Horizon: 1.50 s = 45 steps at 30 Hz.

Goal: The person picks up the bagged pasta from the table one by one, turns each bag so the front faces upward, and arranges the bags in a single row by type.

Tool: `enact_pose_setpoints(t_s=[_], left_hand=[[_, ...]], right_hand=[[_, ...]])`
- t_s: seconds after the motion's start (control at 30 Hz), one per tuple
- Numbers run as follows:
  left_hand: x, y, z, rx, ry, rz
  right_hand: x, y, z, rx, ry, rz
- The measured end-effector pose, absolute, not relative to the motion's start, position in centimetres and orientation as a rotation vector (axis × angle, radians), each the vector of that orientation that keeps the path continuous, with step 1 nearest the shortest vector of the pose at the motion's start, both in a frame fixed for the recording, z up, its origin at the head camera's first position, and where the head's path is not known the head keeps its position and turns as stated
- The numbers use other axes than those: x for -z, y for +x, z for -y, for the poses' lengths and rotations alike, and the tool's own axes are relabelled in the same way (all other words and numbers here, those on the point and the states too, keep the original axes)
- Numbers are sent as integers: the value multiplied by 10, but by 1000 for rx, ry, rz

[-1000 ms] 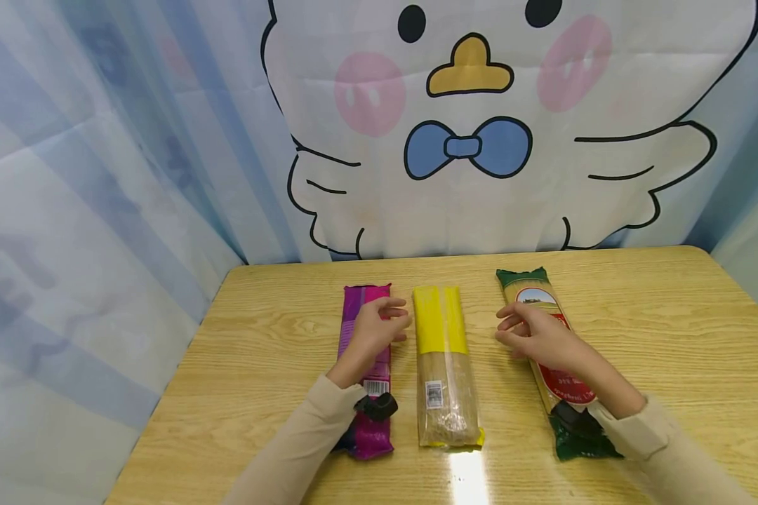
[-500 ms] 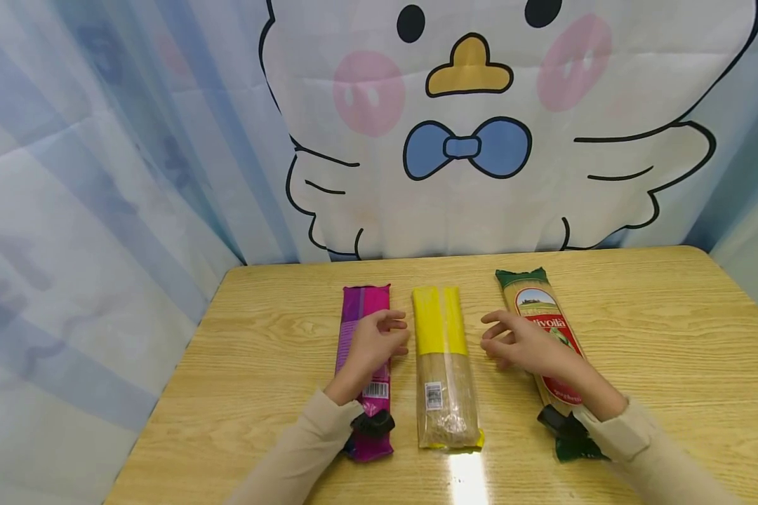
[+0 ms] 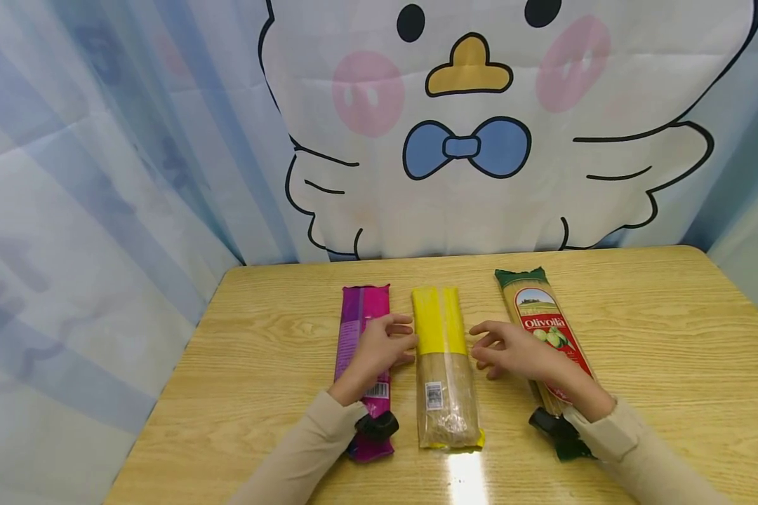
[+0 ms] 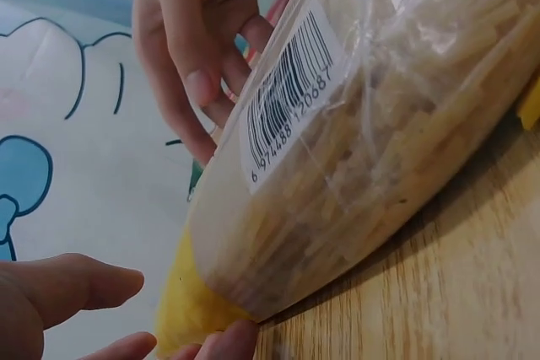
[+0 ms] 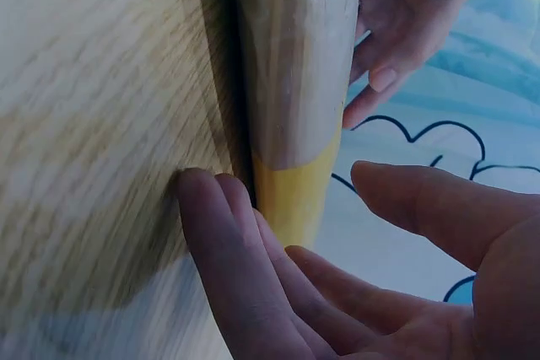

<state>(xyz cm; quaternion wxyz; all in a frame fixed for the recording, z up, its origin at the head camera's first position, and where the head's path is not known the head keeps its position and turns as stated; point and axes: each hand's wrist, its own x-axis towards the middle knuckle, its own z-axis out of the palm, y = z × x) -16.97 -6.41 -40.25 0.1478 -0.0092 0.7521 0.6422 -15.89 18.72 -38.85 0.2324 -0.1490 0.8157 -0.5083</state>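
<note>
A clear bag of dry noodles with a yellow top (image 3: 441, 322) lies lengthwise in the middle of the table, its barcode facing up. My left hand (image 3: 382, 347) is at its left edge, over the purple packet (image 3: 375, 301). In the left wrist view the left fingertips (image 4: 232, 343) come up against the yellow end, thumb apart from it. My right hand (image 3: 518, 351) is just right of the bag, partly over the green-ended spaghetti packet (image 3: 546, 324). Its fingers (image 5: 211, 233) reach low along the bag's side, thumb spread away. Neither hand grips anything; whether they touch is hard to tell.
The wooden table (image 3: 271, 393) has a far edge against a curtain (image 3: 379, 196) printed with a cartoon bird. Dark wrist cameras (image 3: 377, 425) sit below the sleeve cuffs, partly covering the lower ends of the outer packets.
My right hand has moved left and a little nearer, off the spaghetti packet's label to the noodle bag's side. The left hand dipped slightly, then shifted right towards the bag. The packets stay put.
</note>
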Motion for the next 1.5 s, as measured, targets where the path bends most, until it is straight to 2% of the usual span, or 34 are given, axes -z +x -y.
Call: enact_pose_setpoints(t_s=[0.6,1.5], left_hand=[[405,-172,57,-1756,-34,-2167],[406,-173,51,-1834,-119,-2158]], right_hand=[[395,-156,-172,1491,-216,-2067],[394,-157,-169,1558,-253,-2121]])
